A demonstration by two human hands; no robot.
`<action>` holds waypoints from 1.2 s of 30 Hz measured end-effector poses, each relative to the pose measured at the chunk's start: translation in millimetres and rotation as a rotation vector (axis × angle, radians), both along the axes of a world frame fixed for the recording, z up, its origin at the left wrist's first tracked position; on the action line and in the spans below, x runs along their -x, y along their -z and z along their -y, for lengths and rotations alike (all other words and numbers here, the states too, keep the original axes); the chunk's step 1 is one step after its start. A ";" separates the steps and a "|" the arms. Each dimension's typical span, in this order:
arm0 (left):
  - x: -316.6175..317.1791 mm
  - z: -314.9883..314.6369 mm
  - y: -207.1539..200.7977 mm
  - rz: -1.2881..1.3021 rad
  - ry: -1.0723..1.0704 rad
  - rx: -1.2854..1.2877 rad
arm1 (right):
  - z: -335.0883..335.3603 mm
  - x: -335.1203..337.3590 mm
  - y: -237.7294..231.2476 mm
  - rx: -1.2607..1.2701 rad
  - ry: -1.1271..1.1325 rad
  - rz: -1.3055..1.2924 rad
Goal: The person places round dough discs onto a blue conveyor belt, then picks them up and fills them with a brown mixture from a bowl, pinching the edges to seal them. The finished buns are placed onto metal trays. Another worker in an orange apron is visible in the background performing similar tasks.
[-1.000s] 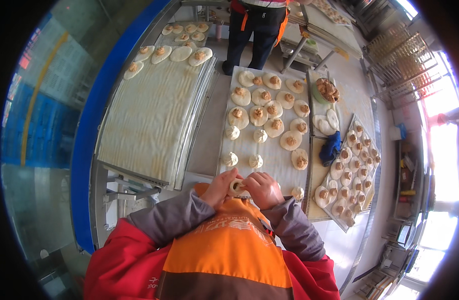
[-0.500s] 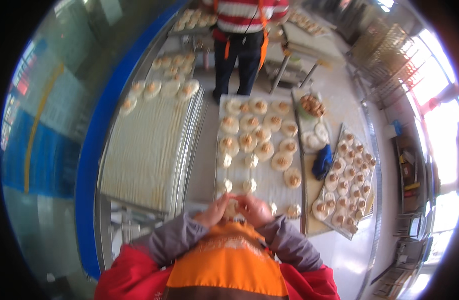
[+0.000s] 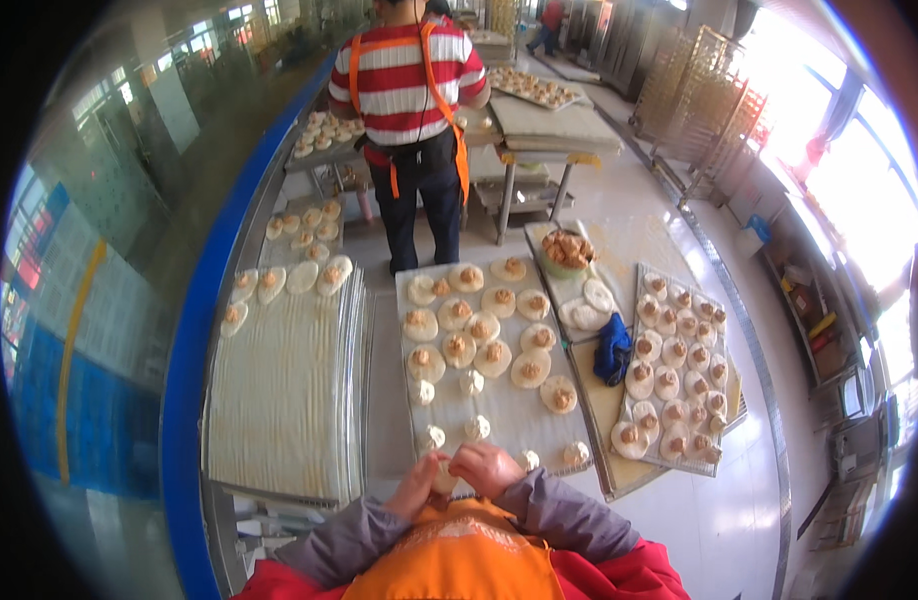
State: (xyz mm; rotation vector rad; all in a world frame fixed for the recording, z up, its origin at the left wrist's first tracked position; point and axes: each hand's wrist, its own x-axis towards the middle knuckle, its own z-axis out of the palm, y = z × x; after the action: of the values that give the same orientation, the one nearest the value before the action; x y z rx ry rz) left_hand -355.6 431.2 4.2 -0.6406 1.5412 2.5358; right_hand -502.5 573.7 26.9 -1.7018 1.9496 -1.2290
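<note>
Close to my orange apron, both hands are closed around a filled dough bun [image 3: 445,481]. My left hand [image 3: 417,487] cups its left side, while the fingers of my right hand [image 3: 487,468] pinch at its top edge; they partly cover it. Just beyond lies a lined tray [image 3: 509,425]. On its far part are flat dough rounds [image 3: 530,369] topped with brown filling. Several closed, pleated buns [image 3: 477,428] sit on the near part, two of them right in front of my fingers.
At right, another tray [image 3: 669,467] holds filled rounds beside a blue cloth [image 3: 612,350], plain dough rounds [image 3: 599,296] and a bowl of filling [image 3: 567,250]. Stacked lined trays [image 3: 279,400] stand at left. Ahead, a person in a striped shirt [image 3: 409,85] faces away.
The view has tilted up, showing more of the room ahead. Both hands still hold the bun near the apron, with the right fingers now pinching at its top.
</note>
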 end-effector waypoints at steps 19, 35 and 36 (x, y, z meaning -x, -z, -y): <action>-3.5 5.0 -21.3 0.131 -0.101 -0.245 | 9.7 -19.9 -5.6 0.020 0.071 0.037; -32.1 17.3 4.5 0.100 -0.222 0.208 | 29.0 -72.9 3.4 -0.169 0.309 0.713; -33.3 14.0 6.4 0.018 -0.227 0.151 | 27.6 -76.6 5.1 -0.170 0.338 0.645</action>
State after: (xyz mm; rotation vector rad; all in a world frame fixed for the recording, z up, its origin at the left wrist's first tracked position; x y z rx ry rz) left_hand -322.4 417.2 -2.2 -0.9035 1.7586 2.5775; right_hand -425.8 546.1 21.8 -0.7657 1.8836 -1.4395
